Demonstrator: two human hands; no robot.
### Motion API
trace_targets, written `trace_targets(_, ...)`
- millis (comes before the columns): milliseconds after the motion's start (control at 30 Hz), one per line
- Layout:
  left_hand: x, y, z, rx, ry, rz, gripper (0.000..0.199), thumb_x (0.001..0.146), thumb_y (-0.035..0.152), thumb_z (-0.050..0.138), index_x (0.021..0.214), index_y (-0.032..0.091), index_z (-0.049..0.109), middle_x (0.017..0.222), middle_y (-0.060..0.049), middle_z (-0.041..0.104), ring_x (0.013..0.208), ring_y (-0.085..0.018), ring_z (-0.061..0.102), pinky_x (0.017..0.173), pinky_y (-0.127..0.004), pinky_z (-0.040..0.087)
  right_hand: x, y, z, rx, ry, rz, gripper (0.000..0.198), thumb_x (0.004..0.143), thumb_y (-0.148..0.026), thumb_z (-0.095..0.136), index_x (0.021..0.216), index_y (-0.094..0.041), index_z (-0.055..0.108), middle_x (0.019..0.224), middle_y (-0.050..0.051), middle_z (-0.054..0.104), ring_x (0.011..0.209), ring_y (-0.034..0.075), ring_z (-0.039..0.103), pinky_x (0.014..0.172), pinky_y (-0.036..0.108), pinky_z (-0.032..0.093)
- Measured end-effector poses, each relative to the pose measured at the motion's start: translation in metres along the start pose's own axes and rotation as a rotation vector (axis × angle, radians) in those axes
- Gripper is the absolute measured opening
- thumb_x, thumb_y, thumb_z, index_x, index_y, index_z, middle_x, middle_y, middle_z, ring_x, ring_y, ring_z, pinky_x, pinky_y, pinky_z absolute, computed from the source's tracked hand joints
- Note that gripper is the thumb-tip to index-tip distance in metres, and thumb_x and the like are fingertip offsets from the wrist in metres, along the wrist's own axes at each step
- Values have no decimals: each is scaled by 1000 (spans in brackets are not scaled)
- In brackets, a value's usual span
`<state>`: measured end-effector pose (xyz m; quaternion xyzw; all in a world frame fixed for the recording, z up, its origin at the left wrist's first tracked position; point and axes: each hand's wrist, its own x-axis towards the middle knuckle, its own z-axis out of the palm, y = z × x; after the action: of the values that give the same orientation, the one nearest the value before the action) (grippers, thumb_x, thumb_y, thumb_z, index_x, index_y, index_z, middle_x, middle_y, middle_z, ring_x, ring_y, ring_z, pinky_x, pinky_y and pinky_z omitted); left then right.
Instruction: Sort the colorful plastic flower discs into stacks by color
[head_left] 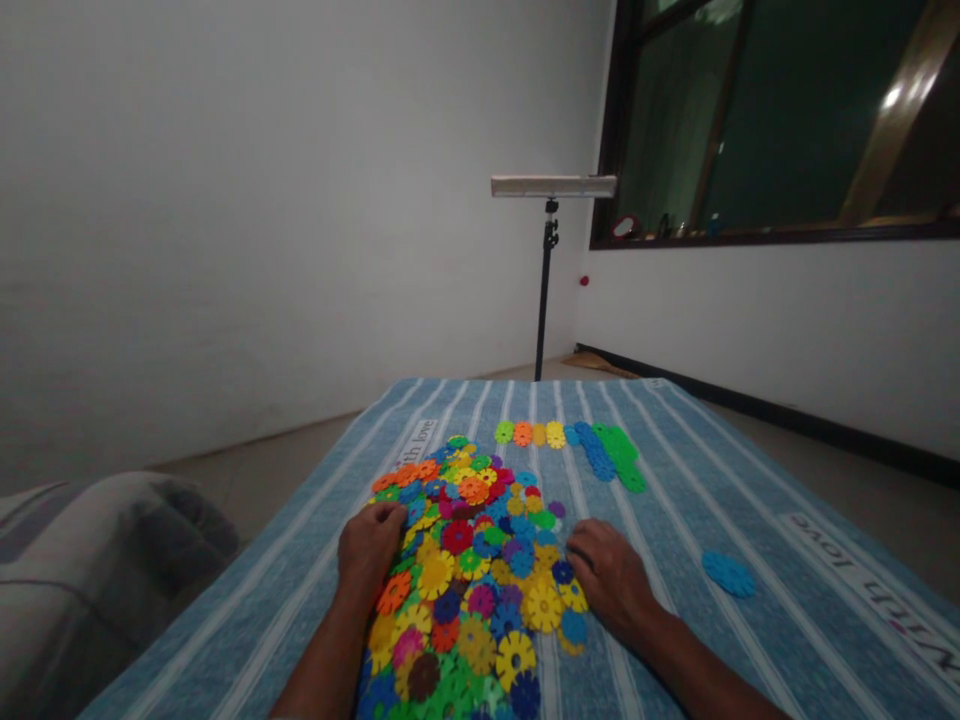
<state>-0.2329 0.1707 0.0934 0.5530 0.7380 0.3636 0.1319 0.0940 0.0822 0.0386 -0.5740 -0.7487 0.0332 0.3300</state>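
Observation:
A heap of colourful plastic snowflake discs [457, 537] lies between my two hands. At its left edge rests my left hand [369, 545], fingers bent and pressed together beside blue and orange discs; anything in them is hidden. My right hand [611, 568] lies at the heap's right edge, its fingers curled near a dark blue disc [562, 572] and yellow discs. What its fingertips hold, if anything, I cannot make out. Beyond the heap runs a row of discs sorted by colour, with a blue line [595, 453] and a green line [621, 458] at its right end.
Light blue discs [728, 573] lie apart, to the right of my right hand. A striped blue cloth [675, 520] covers the table. Behind its far edge stands a tripod [543, 310] with a flat panel on top. Grey fabric [112, 580] bulges at the left.

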Motion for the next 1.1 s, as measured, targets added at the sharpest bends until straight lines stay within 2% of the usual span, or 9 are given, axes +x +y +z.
trace_targets(233, 2, -1, 3, -1, -2, -31, 29, 71, 38, 53, 75, 20, 74, 85, -6, 76, 84, -25, 69, 73, -31, 47, -3, 4, 5, -22, 53, -58, 18, 91, -12, 53, 79, -20, 65, 91, 5, 66, 88, 20, 58, 81, 33, 42)
trace_targets(867, 2, -3, 6, -4, 2, 8, 31, 70, 40, 50, 73, 20, 74, 82, -5, 74, 79, -24, 67, 72, -31, 46, -5, 4, 3, -62, 23, -98, 21, 92, -12, 53, 78, -20, 66, 92, 6, 67, 91, 21, 58, 82, 33, 41)
trace_targets(1100, 4, -3, 7, 27, -7, 1, 32, 71, 40, 50, 75, 20, 75, 83, -6, 75, 82, -25, 67, 73, -32, 46, -6, 2, 2, -112, 39, -96, 20, 92, -12, 54, 78, -20, 67, 93, 5, 67, 91, 20, 58, 82, 32, 41)
